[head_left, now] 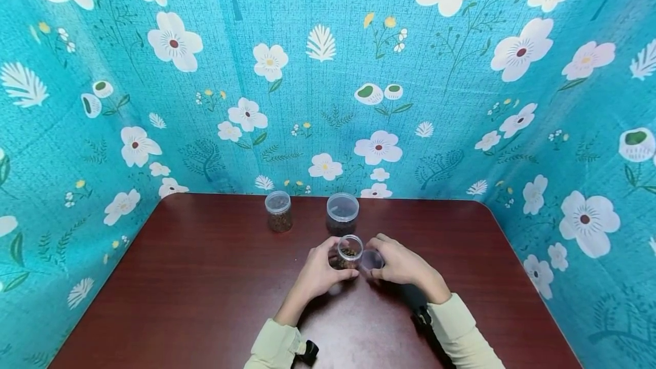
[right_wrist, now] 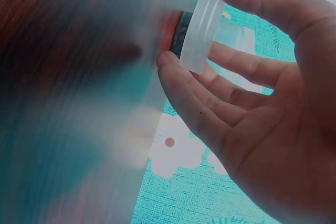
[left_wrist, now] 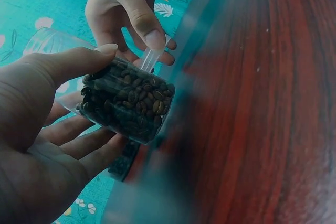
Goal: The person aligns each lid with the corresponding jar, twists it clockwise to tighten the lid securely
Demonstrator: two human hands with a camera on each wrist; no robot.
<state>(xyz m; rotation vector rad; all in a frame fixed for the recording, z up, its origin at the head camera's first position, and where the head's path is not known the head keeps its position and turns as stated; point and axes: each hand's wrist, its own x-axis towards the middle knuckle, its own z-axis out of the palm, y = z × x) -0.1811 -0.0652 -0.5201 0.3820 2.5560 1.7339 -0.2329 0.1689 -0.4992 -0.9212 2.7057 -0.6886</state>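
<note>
My left hand (head_left: 319, 269) grips a clear, uncapped jar (head_left: 350, 252) partly filled with coffee beans (left_wrist: 136, 98), thumb on one side and fingers round the other. Just to its right, my right hand (head_left: 402, 263) holds a translucent round lid (right_wrist: 202, 30) by its rim, between thumb and fingertips. The lid stands low over the table, close beside the jar. In the left wrist view the jar's open mouth lies toward the left palm.
Behind the hands stand two more clear jars with dark contents: a smaller lidded one (head_left: 279, 212) on the left and a wider lidded one (head_left: 342, 215) near the middle. The dark red table (head_left: 205, 289) ends at a turquoise flowered cloth (head_left: 307, 118).
</note>
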